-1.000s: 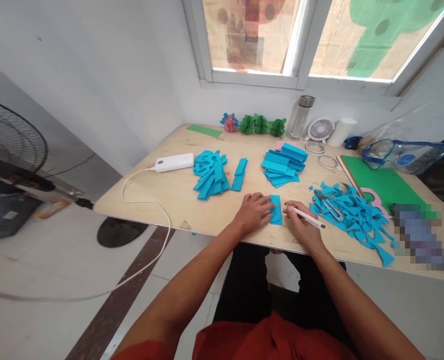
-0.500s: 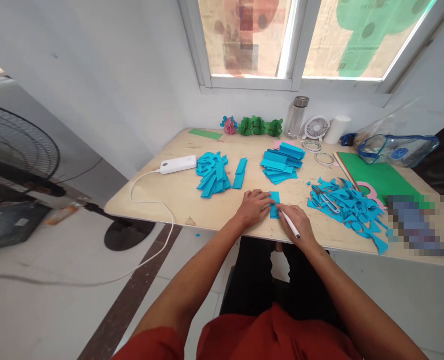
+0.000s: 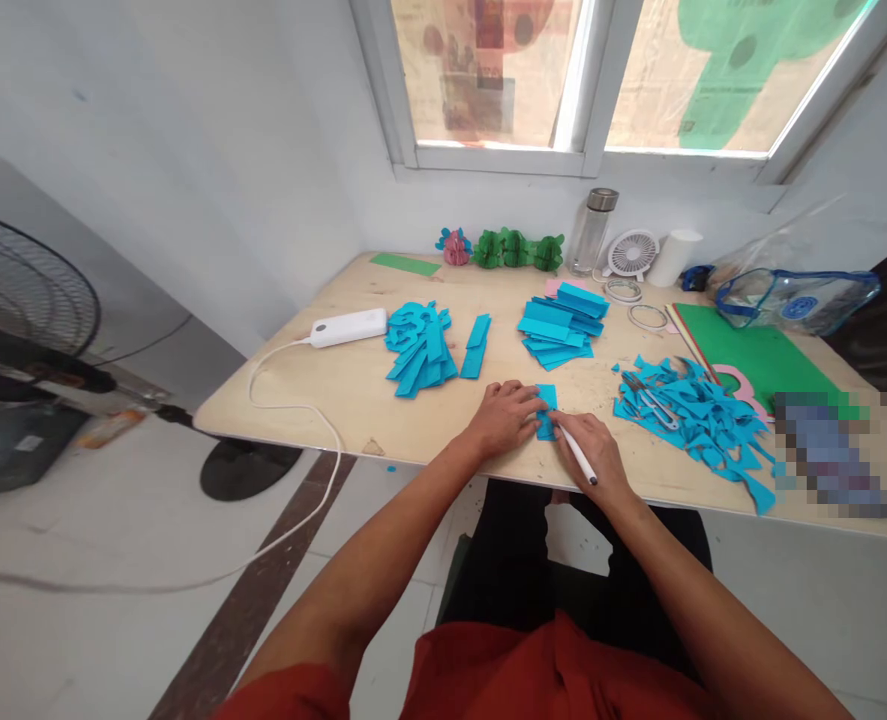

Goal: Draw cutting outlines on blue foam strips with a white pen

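Observation:
A small blue paper piece (image 3: 546,398) lies near the table's front edge, partly covered by my hands. My left hand (image 3: 507,415) rests flat on the table from the left, its fingertips on the paper. In my right hand (image 3: 597,455) is a white pen (image 3: 579,455), gripped between the fingers with its dark end pointing back toward me. The writing tip is at the paper and hidden by my fingers. Beyond my hands sit a stack of folded blue strips (image 3: 563,325), two blue strips (image 3: 476,346) and a fanned pile of blue cut-outs (image 3: 422,350).
Blue scraps (image 3: 690,410) with scissors (image 3: 657,402) among them lie to the right, beside a green sheet (image 3: 758,350) and a blurred-out object (image 3: 833,455). A white power bank (image 3: 349,328) with a cable is at left. A bottle (image 3: 593,235) and small fan (image 3: 633,254) stand at the back.
The view has shifted slightly. Both hands stay at the blue paper, and the pen has tilted a little within my right hand.

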A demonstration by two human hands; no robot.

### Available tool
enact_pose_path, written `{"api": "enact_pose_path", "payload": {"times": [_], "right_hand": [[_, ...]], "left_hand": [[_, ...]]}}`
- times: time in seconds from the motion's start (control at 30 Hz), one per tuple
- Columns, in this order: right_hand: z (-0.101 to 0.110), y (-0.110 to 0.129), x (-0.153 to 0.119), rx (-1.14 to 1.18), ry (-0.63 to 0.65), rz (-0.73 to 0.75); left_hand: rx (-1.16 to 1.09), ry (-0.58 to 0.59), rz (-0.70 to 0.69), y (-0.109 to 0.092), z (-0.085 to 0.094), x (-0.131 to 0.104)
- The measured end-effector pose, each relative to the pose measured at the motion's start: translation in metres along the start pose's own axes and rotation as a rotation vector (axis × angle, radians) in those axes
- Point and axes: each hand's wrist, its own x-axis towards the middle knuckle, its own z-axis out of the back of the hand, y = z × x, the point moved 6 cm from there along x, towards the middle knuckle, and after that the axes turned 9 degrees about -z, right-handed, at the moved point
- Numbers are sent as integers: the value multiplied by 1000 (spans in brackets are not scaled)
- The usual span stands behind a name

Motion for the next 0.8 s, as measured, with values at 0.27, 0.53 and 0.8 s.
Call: {"api": "enact_pose_path", "payload": {"times": [0.27,0.53,0.8], "right_hand": [[-1,0,1,-4,2,-8],[-2,-1,1,-11,-8,-11],[-4,-7,1,7,17,-20]], "left_hand": [[-23,-6,40,1,-4,-3],[-43,47,54,2,-4,-2],[-46,55,36,4,-8,-1]]}}
